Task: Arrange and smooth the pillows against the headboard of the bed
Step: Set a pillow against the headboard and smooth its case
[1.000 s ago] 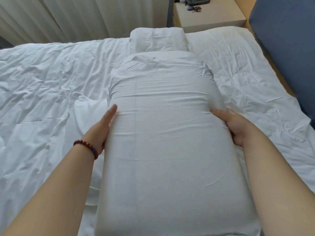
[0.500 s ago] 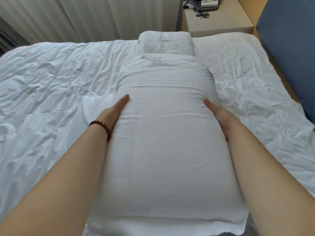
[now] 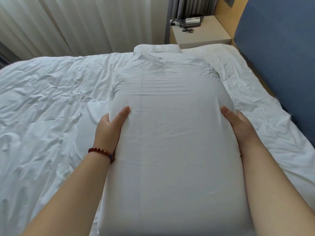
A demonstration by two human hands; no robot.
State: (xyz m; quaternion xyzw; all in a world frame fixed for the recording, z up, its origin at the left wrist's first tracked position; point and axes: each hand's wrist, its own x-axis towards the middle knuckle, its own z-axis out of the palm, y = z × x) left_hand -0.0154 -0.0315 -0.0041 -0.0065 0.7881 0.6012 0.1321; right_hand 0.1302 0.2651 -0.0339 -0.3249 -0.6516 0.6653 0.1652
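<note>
A long white pillow (image 3: 172, 142) fills the middle of the head view, raised lengthwise above the bed. My left hand (image 3: 109, 128), with a red bead bracelet at the wrist, grips its left side, thumb on top and fingers hidden beneath. My right hand (image 3: 238, 126) grips its right side in the same way. A second white pillow (image 3: 156, 48) lies at the far edge of the bed, partly hidden behind the held one. The blue padded headboard (image 3: 281, 65) runs along the right side.
A wrinkled white duvet (image 3: 47, 103) covers the bed. A beige nightstand (image 3: 204, 34) at the far right corner carries a grey bag (image 3: 187, 21) and keys (image 3: 187, 30). Pale curtains (image 3: 76, 23) hang beyond the bed's far side.
The pillow has risen and moved forward with both hands. My thumbs now wrap over its top sides, and the view has tilted up to show more of the curtains and nightstand.
</note>
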